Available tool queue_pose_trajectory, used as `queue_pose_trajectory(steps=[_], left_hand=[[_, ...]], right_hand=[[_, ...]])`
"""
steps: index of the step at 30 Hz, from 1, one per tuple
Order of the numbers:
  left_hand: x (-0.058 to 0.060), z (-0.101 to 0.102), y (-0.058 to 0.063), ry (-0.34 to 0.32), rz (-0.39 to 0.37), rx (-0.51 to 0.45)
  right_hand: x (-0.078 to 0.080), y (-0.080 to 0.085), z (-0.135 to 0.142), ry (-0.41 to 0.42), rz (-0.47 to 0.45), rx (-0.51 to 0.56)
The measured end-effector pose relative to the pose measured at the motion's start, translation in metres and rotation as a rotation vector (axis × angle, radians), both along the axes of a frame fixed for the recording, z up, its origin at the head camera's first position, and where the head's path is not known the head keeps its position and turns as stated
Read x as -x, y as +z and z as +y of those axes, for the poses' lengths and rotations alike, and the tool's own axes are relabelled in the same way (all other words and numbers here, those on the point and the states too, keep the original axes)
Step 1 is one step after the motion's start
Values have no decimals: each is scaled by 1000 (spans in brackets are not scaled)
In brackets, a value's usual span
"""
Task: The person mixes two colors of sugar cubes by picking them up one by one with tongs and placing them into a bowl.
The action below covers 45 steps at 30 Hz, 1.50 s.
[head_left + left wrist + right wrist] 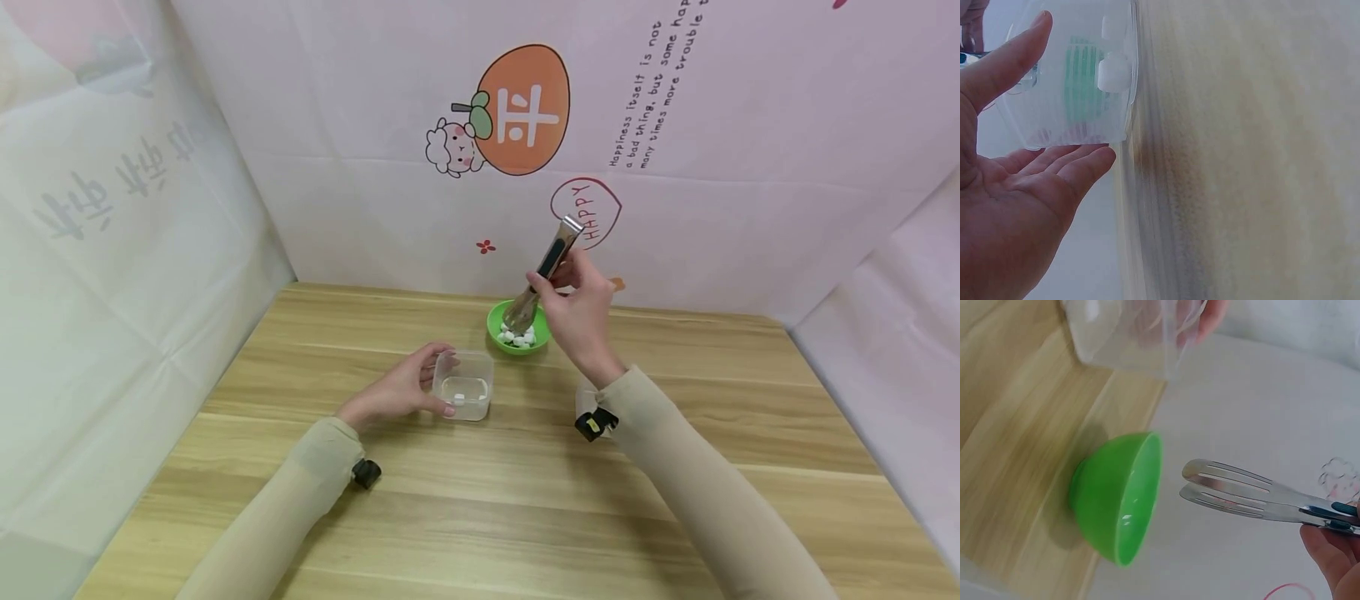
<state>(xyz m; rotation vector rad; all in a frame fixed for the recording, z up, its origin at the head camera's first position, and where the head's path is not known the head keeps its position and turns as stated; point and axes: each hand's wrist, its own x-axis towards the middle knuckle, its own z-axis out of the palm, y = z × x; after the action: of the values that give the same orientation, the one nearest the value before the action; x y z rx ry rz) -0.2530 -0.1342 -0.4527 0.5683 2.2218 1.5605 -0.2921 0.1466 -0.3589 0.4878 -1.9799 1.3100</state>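
My right hand (579, 312) pinches metal tongs (556, 254) with dark green grip strips. Their slotted ends overlap a green bowl (492, 327) holding several small white pieces (517, 338) in the head view. In the right wrist view the tongs (1235, 494) stand above the bowl (1104, 494), ends slightly apart, nothing between them. My left hand (405, 385) holds a clear plastic container (480, 410), thumb on the near side and fingers on the far side. White pieces (1115, 72) lie at the bottom of this container in the left wrist view.
A second clear container (585, 400) is partly hidden beneath the right wrist. An orange object (618, 284) shows behind the right hand. The wooden table (465, 500) meets a printed white cloth backdrop (375, 217) at its far edge.
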Motion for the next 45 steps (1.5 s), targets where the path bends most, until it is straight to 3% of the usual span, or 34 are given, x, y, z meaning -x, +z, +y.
queue_pose_trajectory(steps=[6, 11, 18, 26, 30, 33, 37, 45], left_hand=[[-1, 1, 0, -4, 8, -4], [-1, 1, -1, -5, -3, -6], [0, 0, -1, -1, -7, -9], [-1, 0, 0, 8, -8, -2], [0, 0, -1, 0, -10, -10], [1, 0, -1, 2, -14, -8], [1, 0, -2, 1, -7, -2], [0, 0, -1, -5, 4, -14]], right_hand=[[-24, 5, -10, 81, 11, 15], [-39, 1, -21, 162, 35, 58], [-53, -10, -35, 220, -8, 80], [-56, -25, -47, 258, -55, 67], [-68, -18, -54, 283, -84, 53], [-69, -22, -56, 297, -133, 46], [-59, -42, -56, 304, -169, 39], [-55, -54, -57, 284, -191, 4]])
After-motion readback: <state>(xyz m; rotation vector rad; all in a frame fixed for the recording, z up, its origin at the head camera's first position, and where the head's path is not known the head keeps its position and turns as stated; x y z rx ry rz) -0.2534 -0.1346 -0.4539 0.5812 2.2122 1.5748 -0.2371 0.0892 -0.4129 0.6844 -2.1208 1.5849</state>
